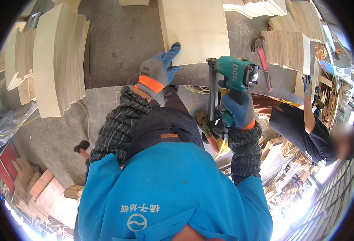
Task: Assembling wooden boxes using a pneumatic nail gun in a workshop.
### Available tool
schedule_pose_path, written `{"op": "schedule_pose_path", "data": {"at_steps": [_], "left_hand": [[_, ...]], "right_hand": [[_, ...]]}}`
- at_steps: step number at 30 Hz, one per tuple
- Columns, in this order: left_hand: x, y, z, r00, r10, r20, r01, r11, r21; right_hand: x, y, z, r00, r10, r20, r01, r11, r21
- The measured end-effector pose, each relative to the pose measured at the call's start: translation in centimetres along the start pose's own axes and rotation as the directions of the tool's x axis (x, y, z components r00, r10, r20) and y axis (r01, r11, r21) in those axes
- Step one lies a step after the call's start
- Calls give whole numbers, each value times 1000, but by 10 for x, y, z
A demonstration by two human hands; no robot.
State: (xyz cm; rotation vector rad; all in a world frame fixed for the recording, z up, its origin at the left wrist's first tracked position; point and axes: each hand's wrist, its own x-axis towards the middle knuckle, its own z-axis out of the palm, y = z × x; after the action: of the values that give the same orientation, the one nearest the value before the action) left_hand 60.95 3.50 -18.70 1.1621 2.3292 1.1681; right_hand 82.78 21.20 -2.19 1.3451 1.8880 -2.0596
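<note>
L hand (157,72) lies open-fingered on the plywood panel (195,30) flat on the counter (121,44), R hand (237,110) w/ grip closed on green nail gun (233,78) just off panel's near edge, not yet on it.

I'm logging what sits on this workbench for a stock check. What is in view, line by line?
Plywood panel: one, pale wood, flat on the bench at top centre, left hand on its near corner.
Nail gun: one, teal and black, upright beside the panel, in the right hand.
Stacked plywood sheets: one large stack, pale, left of the bench; more stacks at upper right.
Pipe wrench: one, red, lying on the bench right of the nail gun.
Workbench: one, grey.
Co-worker: one person, dark shirt, blue glove, at the right.
Left hand: grey-blue glove with orange cuff, pressing on the panel.
Right hand: same kind of glove, gripping the nail gun's handle.
</note>
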Motion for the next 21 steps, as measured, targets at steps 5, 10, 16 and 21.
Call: {"op": "schedule_pose_path", "data": {"at_steps": [5,10,16,21], "left_hand": [[2,3,0,1000,0,6,-1,1000,18],[2,6,0,999,-41,34,42,998,-41],[3,4,3,999,-35,24,36,998,-53],[4,10,-2,989,-120,88,124,991,-47]], "right_hand": [[2,0,-14,999,34,-29,-36,997,-75],[8,8,-16,1000,10,-27,-9,999,31],[4,3,-23,999,-23,-45,22,999,-31],[2,4,-36,996,-9,-90,3,998,-67]]}}
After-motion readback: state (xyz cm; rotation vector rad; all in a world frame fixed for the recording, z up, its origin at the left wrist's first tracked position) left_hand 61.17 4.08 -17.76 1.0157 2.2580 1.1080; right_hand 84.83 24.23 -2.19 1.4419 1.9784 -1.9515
